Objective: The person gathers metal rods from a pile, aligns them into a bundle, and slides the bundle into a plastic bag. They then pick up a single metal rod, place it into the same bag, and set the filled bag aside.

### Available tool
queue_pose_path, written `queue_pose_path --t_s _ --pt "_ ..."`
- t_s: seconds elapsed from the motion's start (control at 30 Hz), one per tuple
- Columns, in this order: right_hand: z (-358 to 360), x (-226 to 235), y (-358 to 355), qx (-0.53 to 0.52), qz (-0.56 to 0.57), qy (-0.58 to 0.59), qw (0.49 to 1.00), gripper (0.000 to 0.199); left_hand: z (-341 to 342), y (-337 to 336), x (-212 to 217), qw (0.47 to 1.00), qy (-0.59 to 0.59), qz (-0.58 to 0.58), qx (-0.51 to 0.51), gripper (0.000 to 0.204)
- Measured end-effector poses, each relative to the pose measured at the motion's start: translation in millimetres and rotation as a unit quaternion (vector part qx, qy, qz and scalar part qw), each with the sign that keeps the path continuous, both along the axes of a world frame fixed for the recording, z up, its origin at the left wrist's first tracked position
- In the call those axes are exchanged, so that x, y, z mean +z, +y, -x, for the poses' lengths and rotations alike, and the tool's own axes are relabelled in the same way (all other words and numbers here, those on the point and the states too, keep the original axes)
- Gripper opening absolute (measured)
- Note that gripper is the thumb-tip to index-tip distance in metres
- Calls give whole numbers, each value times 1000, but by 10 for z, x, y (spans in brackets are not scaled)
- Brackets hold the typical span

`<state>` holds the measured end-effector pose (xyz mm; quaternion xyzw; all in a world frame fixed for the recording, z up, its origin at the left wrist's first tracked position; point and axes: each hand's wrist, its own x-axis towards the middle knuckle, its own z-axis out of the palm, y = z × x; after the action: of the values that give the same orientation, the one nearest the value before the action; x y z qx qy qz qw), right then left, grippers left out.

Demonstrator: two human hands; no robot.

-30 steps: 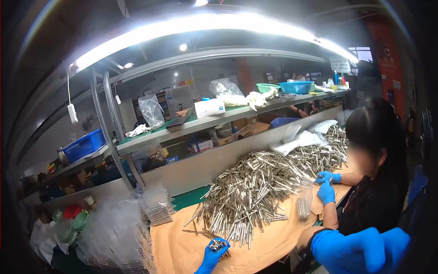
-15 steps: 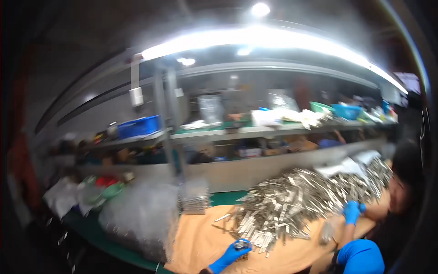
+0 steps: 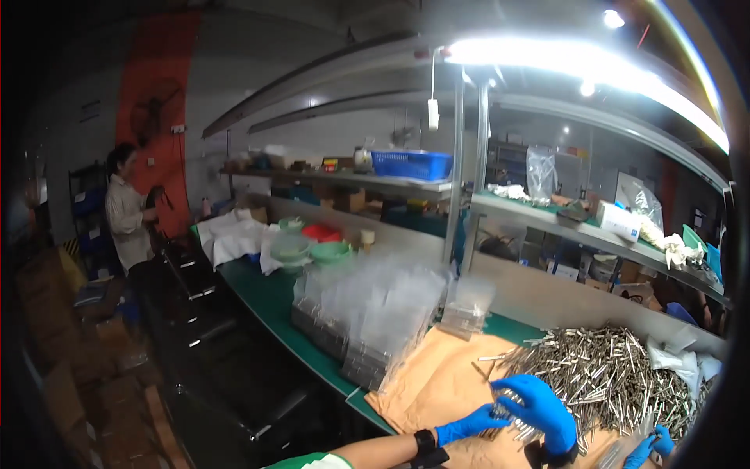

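Observation:
My left hand, in a blue glove, is closed on a small bundle of shiny metal strips. My right hand, also blue-gloved, curls over the same bundle from the right, so its fingers partly hide the strips. Both hands are above an orange-tan cloth on the bench. Just beyond and to the right lies a large heap of loose metal strips.
Filled clear plastic bags stand left of the cloth, with a smaller bag behind. Green bowls sit farther left. A co-worker's gloved hands are at lower right. Another person stands far left. A shelf post rises behind the bench.
The view has swung left, bringing the bags, dark aisle and standing person into fuller sight. My right hand has come to the bundle held in my left.

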<state>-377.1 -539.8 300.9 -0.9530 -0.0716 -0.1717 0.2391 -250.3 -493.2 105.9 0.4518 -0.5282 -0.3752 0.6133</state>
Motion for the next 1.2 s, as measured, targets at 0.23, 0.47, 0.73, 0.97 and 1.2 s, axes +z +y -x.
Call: queue_pose_path --t_s 0.23,0.47,0.73,0.97,1.2 --pt "-191 -1092 -620 -115 -292 -34 949 31 -487 67 123 990 137 30 14 22" --pt "22 -1561 -610 -197 -287 -25 937 31 -296 -149 9 995 91 -42 2 25" --pt "-71 -1706 -418 -245 -252 -120 929 30 -257 6 113 988 128 -81 20 24" --pt "-181 -1771 -379 -253 -386 -193 866 20 -309 -24 78 988 115 -102 24 27" --pt "-272 -1670 -253 -304 -304 -167 887 19 -323 -92 -113 989 135 -33 42 32"
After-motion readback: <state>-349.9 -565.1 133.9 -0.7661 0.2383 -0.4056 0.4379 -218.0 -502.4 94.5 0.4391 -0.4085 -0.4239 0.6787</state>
